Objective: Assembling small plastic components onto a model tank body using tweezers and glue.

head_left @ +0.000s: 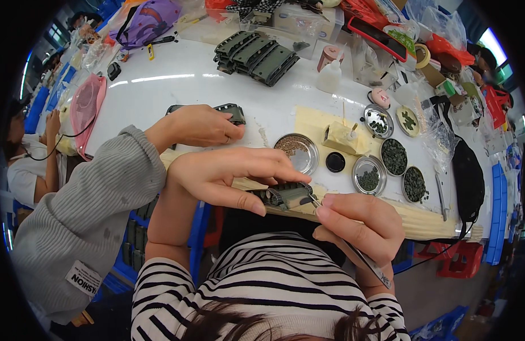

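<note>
- Head view: the left hand is gripping a small olive-green model track piece, its fingers clamped along the top and underside, holding it just above the near edge of the white surface.
- The right hand is pinching slim metal tweezers, fingers pressed together on the shaft, the tip touching the right end of the track piece.
- To do this well, I would judge the left hand needs to be bracing the piece dead steady while the tweezer tip is working in small, light moves.
- Round metal dishes of tiny dark parts are sitting near, to the right of the hands; a shallower steel dish is lying just beyond the left hand.
- A co-worker's hand in a grey ribbed sleeve is resting on another green part just to the left, crowding that side.
- A stack of finished green track assemblies is lying well apart at the far side.
- Open room is mostly lying on the bare white stretch at far left; the near edge is running right under the hands, so anything dropped could be falling into the lap.
</note>
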Available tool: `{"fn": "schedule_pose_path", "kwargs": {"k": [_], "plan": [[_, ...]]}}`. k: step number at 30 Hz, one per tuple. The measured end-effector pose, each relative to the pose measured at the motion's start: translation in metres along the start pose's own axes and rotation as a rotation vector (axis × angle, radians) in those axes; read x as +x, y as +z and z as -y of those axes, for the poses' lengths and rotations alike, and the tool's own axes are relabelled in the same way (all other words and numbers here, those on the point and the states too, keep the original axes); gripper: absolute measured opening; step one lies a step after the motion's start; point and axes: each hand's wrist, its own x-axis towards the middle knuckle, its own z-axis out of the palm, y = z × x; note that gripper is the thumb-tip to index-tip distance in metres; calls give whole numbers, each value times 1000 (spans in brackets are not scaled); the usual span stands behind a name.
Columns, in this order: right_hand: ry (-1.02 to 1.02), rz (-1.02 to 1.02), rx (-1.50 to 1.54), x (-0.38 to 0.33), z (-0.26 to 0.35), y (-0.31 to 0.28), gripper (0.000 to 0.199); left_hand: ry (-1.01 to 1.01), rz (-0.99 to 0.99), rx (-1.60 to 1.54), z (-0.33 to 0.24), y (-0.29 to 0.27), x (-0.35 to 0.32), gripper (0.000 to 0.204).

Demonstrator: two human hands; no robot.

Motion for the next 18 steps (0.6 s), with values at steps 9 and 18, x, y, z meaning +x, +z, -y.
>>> {"fn": "schedule_pose_path", "kwargs": {"k": [9, 18], "plan": [[-5, 12, 9, 1, -1, 1, 30, -10, -2, 23, 0, 1, -2, 60], [-44, 23, -12, -1, -4, 3, 29, 4, -71, 15, 3, 5, -2, 61]]}}
